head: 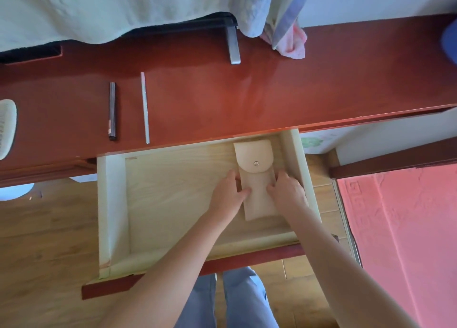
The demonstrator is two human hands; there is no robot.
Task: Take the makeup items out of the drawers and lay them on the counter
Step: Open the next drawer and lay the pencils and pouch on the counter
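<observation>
Beige snap pouch [258, 179] lies flat in open drawer [113, 204], right part; left hand [228, 194] and right hand [288, 191] grip its long edges, fingers curled; on counter [272, 87] behind it: dark stick [112, 111], pale pencil [145, 107].

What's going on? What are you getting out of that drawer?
A person is taking makeup things out of an open drawer. The left hand and right hand grip the sides of a beige pouch, which is inside the drawer. A dark stick and a white pencil already lie on the counter. A comb sits at its left edge.
</observation>
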